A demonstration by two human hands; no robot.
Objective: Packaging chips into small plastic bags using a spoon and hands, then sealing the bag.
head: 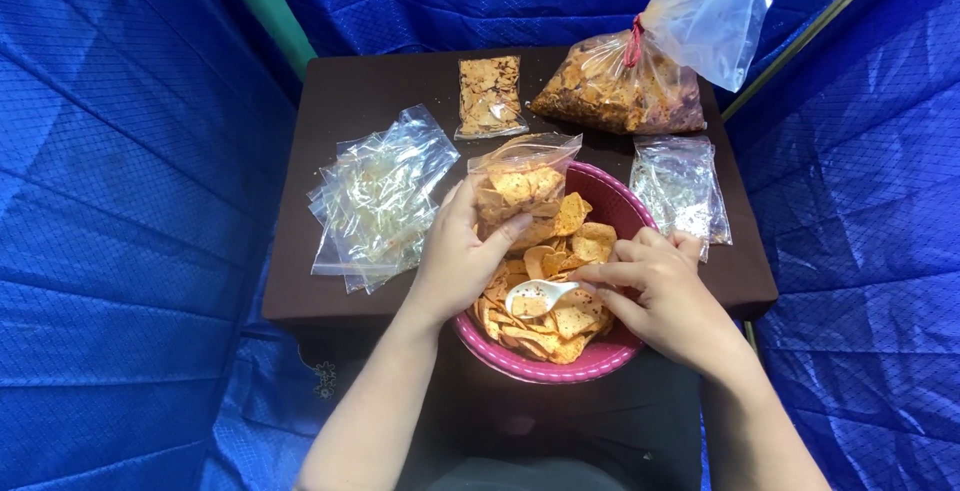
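A pink bowl (pixel 612 199) full of orange chips (pixel 577 236) stands at the near edge of a small dark table (pixel 350 101). My left hand (pixel 458 256) holds a small clear bag (pixel 520 179) partly filled with chips, upright over the bowl's left side. My right hand (pixel 660 296) grips a white spoon (pixel 535 298) whose scoop lies among the chips with a chip on it.
A pile of empty clear bags (pixel 380 196) lies left of the bowl. A filled small bag (pixel 488 96) and a large tied bag of chips (pixel 625 81) sit at the back. More clear bags (pixel 680 186) lie at the right. Blue tarp (pixel 120 201) surrounds the table.
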